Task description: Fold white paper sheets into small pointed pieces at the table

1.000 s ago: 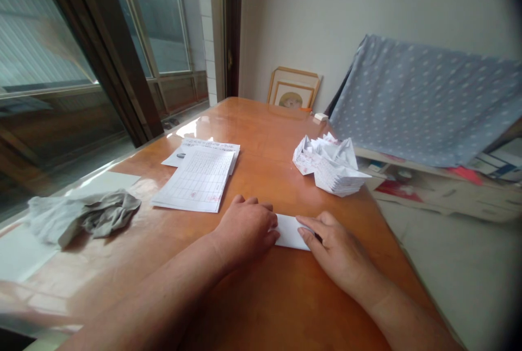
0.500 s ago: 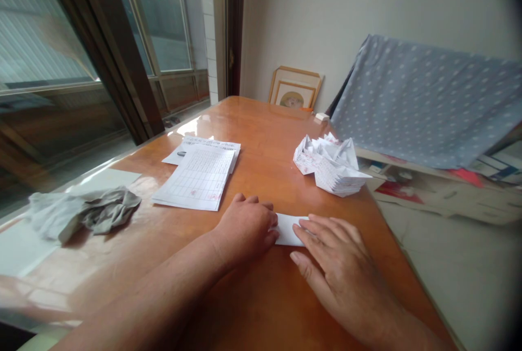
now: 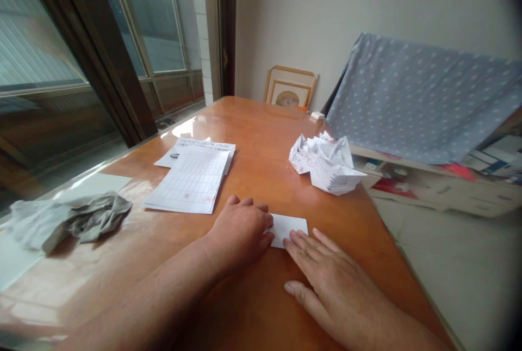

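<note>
A small folded white paper lies flat on the orange wooden table. My left hand rests curled on the paper's left end, pressing it down. My right hand lies flat on the table, palm down and fingers spread, its fingertips touching the paper's near right edge. Neither hand lifts anything.
A stack of gridded sheets lies ahead to the left, and a grey crumpled cloth sits at the far left. A pile of folded paper pieces stands at the table's right edge. A framed picture leans on the far wall beside a dotted blue cloth.
My right hand has flattened and slid back toward me along the paper, from its top down to its near edge. The left hand has stayed in place on the paper.
</note>
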Motion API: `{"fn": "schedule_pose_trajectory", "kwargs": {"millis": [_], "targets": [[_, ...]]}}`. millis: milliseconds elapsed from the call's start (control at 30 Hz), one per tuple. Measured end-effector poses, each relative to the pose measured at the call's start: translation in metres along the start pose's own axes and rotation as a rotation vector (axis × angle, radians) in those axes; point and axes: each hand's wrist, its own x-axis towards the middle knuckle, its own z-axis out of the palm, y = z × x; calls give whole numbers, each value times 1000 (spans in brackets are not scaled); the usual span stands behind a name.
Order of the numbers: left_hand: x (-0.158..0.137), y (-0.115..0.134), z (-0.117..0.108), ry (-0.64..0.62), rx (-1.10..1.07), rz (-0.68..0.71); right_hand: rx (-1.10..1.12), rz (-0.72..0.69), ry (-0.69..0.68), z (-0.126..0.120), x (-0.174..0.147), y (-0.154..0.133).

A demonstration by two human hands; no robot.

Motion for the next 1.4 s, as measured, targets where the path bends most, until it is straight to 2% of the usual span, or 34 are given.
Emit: {"fn": "schedule_pose_trajectory", "kwargs": {"millis": [400,1000,1400], "targets": [[1,1,2,0,35,6,11,-4,-97,-4,-1,-4],[-1,5,3,11,76,12,-11,14,-36,-2,1,-15],[-2,3,4,16,95,28,-129,30,-47,-20,-2,-13]]}}
